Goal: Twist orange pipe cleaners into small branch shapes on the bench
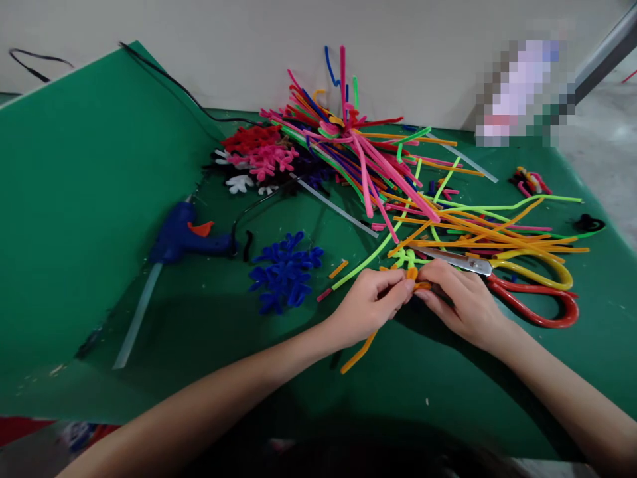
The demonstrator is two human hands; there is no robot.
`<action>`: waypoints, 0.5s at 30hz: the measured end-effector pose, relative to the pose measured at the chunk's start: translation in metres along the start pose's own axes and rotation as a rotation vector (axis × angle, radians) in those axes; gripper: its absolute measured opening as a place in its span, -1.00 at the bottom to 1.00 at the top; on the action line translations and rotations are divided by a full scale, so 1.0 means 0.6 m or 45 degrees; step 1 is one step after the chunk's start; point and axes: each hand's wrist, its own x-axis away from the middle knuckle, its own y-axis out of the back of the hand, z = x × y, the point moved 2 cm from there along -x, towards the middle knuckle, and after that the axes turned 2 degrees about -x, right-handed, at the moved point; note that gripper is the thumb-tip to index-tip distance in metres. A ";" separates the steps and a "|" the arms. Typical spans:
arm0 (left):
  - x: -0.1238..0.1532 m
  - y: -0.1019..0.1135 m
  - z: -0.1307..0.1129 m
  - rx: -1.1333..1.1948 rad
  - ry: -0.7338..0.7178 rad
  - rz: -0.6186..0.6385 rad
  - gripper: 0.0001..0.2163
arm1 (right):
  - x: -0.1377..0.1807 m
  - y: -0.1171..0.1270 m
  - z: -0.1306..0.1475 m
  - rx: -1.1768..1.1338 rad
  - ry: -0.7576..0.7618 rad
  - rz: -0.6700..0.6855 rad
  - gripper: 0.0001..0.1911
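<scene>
One orange pipe cleaner (355, 358), pinched tightly by left hand (371, 302) and right hand (460, 299), trails leftward, nearward beneath the left.

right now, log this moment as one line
left hand, right hand: pinching bent orange pipe cleaner; scissors: beside right hand; blue pipe-cleaner snowflake: between hot-glue gun and left hand

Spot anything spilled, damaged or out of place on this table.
Nothing looks plainly spilled or damaged, but a short orange piece and a short black piece lie stray, apart from the colourful heap.
</scene>
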 end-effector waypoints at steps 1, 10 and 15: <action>0.000 0.000 0.000 -0.004 -0.002 0.011 -0.68 | 0.001 -0.001 0.000 0.023 0.048 -0.013 -0.90; 0.003 -0.001 -0.012 -0.356 -0.122 -0.003 -0.70 | -0.002 0.012 0.016 -0.399 -0.325 -0.069 -0.78; 0.004 0.000 -0.015 -0.416 -0.126 -0.060 -0.69 | -0.008 0.013 0.017 -0.626 -0.586 -0.052 -0.72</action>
